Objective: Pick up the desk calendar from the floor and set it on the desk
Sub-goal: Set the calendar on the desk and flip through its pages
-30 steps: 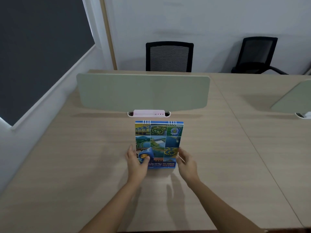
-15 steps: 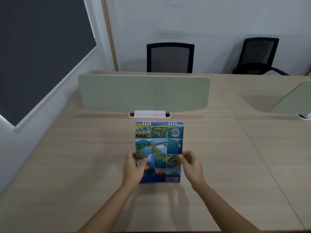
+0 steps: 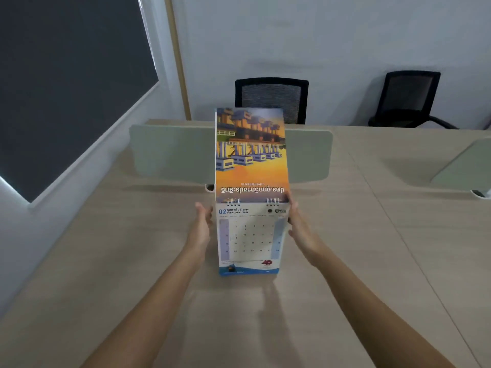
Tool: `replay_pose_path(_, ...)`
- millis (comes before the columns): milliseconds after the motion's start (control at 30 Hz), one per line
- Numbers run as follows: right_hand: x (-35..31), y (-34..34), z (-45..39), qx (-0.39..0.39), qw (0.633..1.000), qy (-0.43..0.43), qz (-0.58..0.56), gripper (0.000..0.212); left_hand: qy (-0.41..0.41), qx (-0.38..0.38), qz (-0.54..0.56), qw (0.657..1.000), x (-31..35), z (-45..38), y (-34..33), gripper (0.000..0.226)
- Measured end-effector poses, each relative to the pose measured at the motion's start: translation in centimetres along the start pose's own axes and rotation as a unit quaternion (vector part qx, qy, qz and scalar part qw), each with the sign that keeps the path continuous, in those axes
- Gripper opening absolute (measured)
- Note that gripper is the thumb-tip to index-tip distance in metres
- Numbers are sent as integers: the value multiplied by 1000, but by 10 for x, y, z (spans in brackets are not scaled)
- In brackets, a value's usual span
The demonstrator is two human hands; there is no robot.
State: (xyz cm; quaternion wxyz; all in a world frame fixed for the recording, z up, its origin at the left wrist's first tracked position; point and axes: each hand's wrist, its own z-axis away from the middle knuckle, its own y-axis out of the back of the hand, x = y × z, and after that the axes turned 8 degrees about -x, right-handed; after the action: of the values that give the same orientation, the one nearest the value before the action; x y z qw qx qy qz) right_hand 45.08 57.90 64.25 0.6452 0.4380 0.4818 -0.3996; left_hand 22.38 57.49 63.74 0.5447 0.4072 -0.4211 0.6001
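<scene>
The desk calendar (image 3: 249,240) stands on the wooden desk (image 3: 106,261), showing a February date grid. Its upper pages (image 3: 251,155), with an orange photo printed upside down, are flipped up above the spiral binding. My left hand (image 3: 202,225) lies against the calendar's left edge just below the spiral, fingers reaching the edge. On the opposite edge, my right hand (image 3: 300,225) has its fingertips at the raised page's lower corner. Both forearms stretch out over the desk.
A pale green divider screen (image 3: 170,152) runs across the desk behind the calendar, with a small white cable port (image 3: 208,187) at its foot. Two black chairs (image 3: 271,98) (image 3: 409,98) stand beyond. A second screen (image 3: 467,166) is at the right; a dark window (image 3: 66,75) is at the left.
The calendar went from lying flat with its collage cover up to standing on the desk. Its top pages have swung up over the spiral. My hands moved from its lower corners to its sides.
</scene>
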Motion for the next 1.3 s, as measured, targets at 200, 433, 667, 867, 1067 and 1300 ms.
replay_pose_path(200,51,-33,25,53,998,-44,8,36,29,13,-2,999,-55,15,-5,57)
replay_pose_path(433,60,-37,31,96,993,-56,29,34,2,25,-47,999,-67,21,-3,59)
replay_pose_path(667,61,-40,28,105,992,-73,17,45,-14,26,-54,998,-72,20,-4,42)
replay_pose_path(867,56,-35,25,132,988,-82,7,40,-21,42,-49,998,-67,21,-6,39)
replay_pose_path(1067,58,-30,32,151,984,-79,45,41,-10,49,-79,996,-72,13,-2,50)
replay_pose_path(1300,44,-16,47,165,983,-50,56,44,-1,25,-99,995,-48,33,1,45)
